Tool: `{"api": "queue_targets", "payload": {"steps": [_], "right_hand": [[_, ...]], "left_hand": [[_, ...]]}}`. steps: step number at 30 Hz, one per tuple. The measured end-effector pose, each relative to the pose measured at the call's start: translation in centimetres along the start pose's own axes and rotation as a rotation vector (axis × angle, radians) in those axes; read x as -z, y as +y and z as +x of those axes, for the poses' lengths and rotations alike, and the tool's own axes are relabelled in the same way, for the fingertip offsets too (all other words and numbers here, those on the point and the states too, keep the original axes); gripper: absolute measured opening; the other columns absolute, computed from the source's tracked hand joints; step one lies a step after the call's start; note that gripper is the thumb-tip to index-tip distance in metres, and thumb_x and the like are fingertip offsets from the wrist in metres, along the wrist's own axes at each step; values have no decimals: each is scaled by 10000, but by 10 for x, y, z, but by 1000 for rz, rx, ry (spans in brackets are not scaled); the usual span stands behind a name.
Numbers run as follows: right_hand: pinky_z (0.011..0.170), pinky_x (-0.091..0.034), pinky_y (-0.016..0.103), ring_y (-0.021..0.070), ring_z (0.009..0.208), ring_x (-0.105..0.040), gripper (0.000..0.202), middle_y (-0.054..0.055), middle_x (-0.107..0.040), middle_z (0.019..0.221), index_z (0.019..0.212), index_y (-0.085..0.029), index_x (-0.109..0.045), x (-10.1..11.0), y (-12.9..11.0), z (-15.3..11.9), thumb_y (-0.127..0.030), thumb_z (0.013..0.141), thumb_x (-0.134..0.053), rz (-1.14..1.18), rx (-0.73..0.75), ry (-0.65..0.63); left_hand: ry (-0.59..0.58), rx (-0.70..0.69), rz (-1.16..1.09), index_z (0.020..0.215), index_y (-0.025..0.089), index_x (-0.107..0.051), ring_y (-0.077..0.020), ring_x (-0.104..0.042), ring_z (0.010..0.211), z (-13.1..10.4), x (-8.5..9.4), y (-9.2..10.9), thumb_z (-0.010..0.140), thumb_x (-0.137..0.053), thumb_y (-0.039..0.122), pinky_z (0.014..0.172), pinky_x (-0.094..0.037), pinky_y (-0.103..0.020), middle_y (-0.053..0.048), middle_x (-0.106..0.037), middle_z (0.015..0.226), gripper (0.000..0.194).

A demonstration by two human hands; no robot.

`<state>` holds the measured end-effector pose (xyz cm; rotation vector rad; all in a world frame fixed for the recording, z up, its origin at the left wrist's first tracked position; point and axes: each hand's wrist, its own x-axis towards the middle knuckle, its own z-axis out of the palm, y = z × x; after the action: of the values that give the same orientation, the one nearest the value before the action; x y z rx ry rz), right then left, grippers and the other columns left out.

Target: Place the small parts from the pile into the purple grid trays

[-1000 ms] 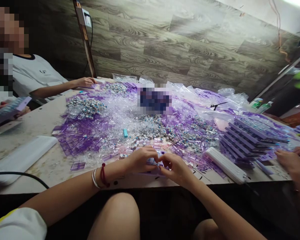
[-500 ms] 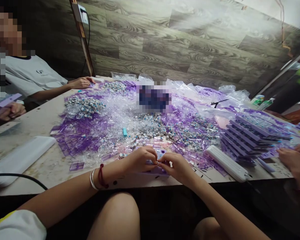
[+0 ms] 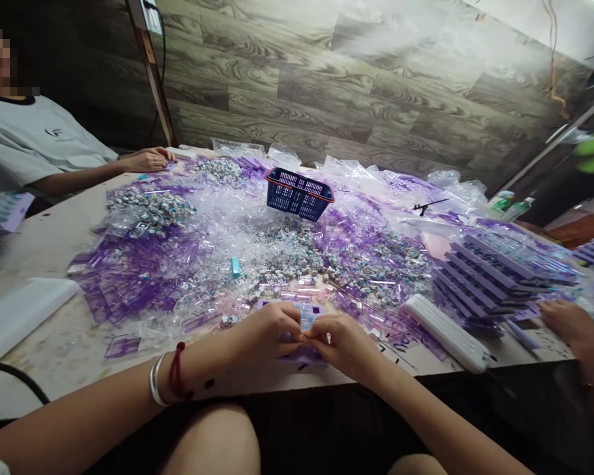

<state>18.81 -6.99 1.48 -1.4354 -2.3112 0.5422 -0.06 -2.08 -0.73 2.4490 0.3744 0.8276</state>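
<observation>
Both hands meet over a purple tray (image 3: 318, 309) at the near table edge. My left hand (image 3: 272, 328) is closed, fingertips pinched on something too small to make out. My right hand (image 3: 344, 340) pinches at the same spot, its fingertips touching or nearly touching those of the left. Small clear pieces (image 3: 305, 316) show in the tray between the hands. Just beyond lies a heap of small white and blue parts (image 3: 297, 254), with clear and purple plastic pieces (image 3: 129, 264) spread to the left. A turquoise block (image 3: 235, 267) rests on the heap.
A dark blue basket (image 3: 299, 196) stands mid-table. To the right are a white power strip (image 3: 445, 333) and stacked purple trays (image 3: 485, 277), with another person's hand (image 3: 569, 323) beside them. A white plastic object (image 3: 24, 316) lies left. Another person's hands (image 3: 151, 159) rest at the far left edge.
The view has shifted, so the left side of the table appears lower and farther left. Both my hands stay together over the tray, of which more shows. The purple tray at far left has moved in view.
</observation>
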Motion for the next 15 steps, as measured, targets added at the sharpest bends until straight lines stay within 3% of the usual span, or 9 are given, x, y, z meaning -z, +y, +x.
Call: {"api": "queue_targets", "payload": {"steps": [6,11,15], "right_hand": [[539,-311,213,132,583,-584,140,14,-675,613,674,-209,-717,2,-7,-3,-153,766,-627,-105,-109,-9],[526,-312,227,144,570,-601,185,33,-687,606,694,-224,-742,-2,-12,-8,-246,816,-604,-150,-149,41],[501,-303,235,149,551,-603,157,44,-709,622,733,-237,-766,1,-18,-4,-224,787,-620,-165,-163,23]], "left_hand": [[-25,-65,-17,655,153,-619,-110,-553,672,0,-3,-2,806,-615,144,666,-417,-210,-21,-618,713,152],[-9,-92,9,588,140,-617,-90,-515,586,3,2,1,801,-624,145,609,-398,-199,-8,-597,638,213],[-133,-98,41,602,164,-673,-93,-535,573,10,12,-2,782,-664,167,568,-396,-194,-8,-621,634,180]]}}
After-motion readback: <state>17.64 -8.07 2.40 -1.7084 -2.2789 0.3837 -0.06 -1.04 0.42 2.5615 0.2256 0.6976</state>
